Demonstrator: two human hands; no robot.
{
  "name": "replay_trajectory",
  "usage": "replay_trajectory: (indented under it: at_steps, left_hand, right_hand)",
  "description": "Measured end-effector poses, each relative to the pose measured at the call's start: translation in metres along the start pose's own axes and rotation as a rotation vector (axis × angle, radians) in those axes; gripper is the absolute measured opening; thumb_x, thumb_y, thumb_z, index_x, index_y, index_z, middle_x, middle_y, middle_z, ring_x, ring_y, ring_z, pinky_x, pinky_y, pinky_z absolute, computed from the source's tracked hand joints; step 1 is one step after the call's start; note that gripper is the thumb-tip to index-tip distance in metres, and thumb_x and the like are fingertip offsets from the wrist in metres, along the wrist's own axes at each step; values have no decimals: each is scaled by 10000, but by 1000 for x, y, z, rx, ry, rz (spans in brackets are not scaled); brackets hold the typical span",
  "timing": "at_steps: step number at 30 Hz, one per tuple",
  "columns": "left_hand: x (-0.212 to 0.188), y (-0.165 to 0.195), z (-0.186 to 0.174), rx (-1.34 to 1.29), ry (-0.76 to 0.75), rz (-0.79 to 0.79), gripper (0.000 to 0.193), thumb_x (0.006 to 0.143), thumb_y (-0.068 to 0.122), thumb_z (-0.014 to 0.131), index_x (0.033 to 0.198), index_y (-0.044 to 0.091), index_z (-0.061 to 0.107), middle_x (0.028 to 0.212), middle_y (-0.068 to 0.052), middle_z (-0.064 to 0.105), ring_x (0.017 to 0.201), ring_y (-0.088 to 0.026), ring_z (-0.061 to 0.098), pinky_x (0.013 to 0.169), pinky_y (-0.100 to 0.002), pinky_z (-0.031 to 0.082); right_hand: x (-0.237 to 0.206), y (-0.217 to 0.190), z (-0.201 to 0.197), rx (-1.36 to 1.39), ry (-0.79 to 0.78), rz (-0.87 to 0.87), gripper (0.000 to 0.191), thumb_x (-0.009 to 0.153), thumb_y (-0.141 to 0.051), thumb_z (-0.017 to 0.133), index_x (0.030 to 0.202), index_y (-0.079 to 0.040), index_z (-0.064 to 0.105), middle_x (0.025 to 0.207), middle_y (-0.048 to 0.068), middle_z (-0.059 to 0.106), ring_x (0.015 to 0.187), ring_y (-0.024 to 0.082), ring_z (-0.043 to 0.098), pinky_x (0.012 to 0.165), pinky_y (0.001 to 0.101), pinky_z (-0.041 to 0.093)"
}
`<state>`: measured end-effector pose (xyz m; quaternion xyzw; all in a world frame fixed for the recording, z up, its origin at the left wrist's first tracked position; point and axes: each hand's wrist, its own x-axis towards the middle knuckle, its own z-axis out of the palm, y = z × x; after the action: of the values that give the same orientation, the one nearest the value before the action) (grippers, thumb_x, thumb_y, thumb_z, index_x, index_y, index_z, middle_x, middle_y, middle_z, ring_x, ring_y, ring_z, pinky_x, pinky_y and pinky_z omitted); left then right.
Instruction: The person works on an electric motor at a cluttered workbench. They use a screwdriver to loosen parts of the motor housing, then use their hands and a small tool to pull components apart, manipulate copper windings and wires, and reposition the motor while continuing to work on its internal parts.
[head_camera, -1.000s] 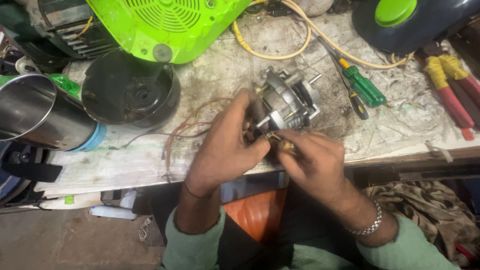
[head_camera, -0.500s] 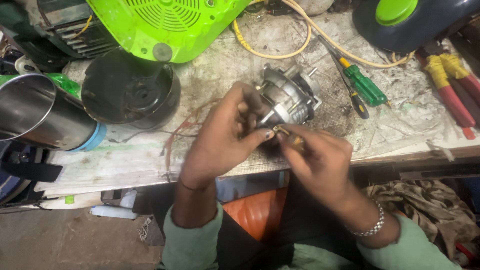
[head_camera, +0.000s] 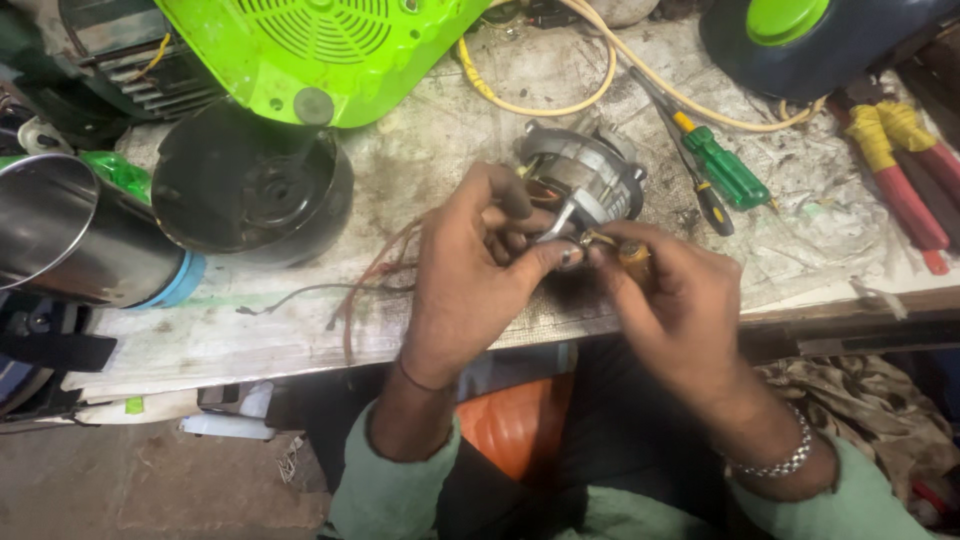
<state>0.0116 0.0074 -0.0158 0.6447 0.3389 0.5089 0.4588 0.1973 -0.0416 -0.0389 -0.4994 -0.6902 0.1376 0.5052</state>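
Motor (head_camera: 580, 180), one, sits on the worn, stained workbench (head_camera: 440, 150); we count one green housing (head_camera: 320, 50), one steel jar (head_camera: 70, 235), one black bowl-shaped base (head_camera: 250, 190), two red-handled pliers (head_camera: 905, 170), one green screwdriver (head_camera: 725, 165). Our left hand (head_camera: 470, 280) pinches a metal tab at the motor; our right hand (head_camera: 670, 300) grips a small amber part (head_camera: 634, 259).
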Motion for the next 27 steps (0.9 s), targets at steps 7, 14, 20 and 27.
replay_trajectory:
  at_steps: [7,14,20,27]
  left_hand:
    - [-3,-2,5,57,26,-10,415,836,-24,854,1070,56,520,1000,-57,735,798,-31,630,659,-198,526]
    - [-1,0,4,71,13,11,406,844,1,849,1067,55,514,1004,-71,738,825,-39,683,653,-199,554]
    - [-2,0,5,104,13,-19,401,839,16,860,1062,52,529,988,-75,752,793,-53,665,651,-209,556]
    - [-2,1,5,83,-1,36,381,863,17,841,1064,58,520,1018,-55,744,817,-32,682,663,-206,576]
  right_hand:
    - [1,2,-6,67,-36,52,196,1012,-9,691,1201,43,682,976,99,759,817,77,693,670,209,550]
    - [3,1,-8,33,-55,52,203,1009,-26,697,1205,24,683,934,80,763,781,71,701,646,209,544]
    - [2,-4,-5,-163,-3,4,237,957,-34,735,1184,13,684,854,108,748,548,100,614,493,267,449]
    - [-2,-6,1,-289,46,-87,243,1004,-70,722,1212,4,621,869,149,693,616,179,644,563,330,502]
